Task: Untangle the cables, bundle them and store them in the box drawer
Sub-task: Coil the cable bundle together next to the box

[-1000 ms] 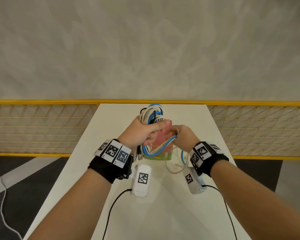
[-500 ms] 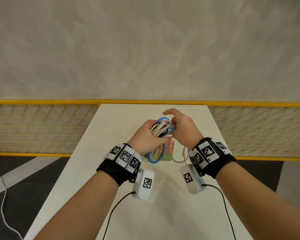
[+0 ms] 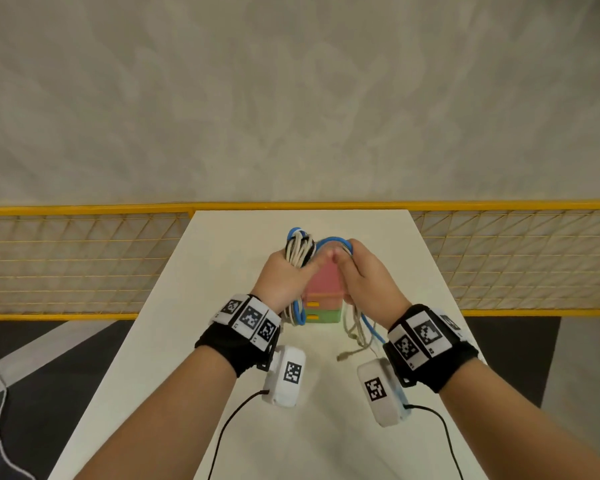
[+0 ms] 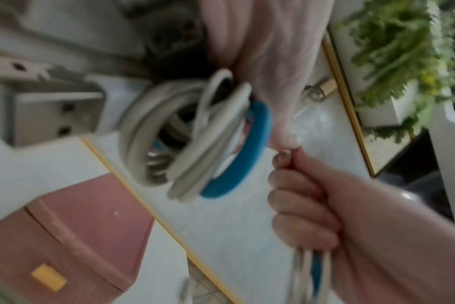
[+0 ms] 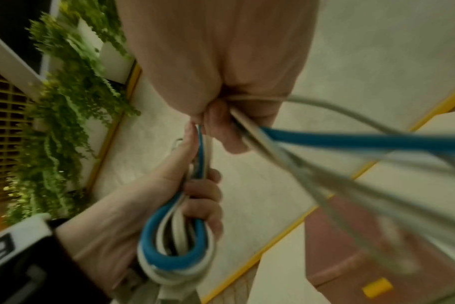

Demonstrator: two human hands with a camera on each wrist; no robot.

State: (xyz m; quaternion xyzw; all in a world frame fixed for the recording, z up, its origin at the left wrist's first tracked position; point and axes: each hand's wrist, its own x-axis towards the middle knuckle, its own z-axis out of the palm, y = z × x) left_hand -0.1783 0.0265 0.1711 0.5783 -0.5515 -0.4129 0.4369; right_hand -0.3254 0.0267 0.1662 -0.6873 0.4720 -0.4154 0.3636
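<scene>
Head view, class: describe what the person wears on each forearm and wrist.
Both forearms are bare, with no sleeves. Each wrist carries a black fabric wrist band topped by a white strip of square black-and-white markers. Under each wrist hangs a white rounded camera pod bearing one marker, with a thin black cable trailing back.

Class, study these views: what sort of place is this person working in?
Probably an indoor recording or test area, not a home: a bare white table stands against a yellow mesh barrier and plain wall, with artificial-looking greenery nearby and marker-tagged wristbands.
</scene>
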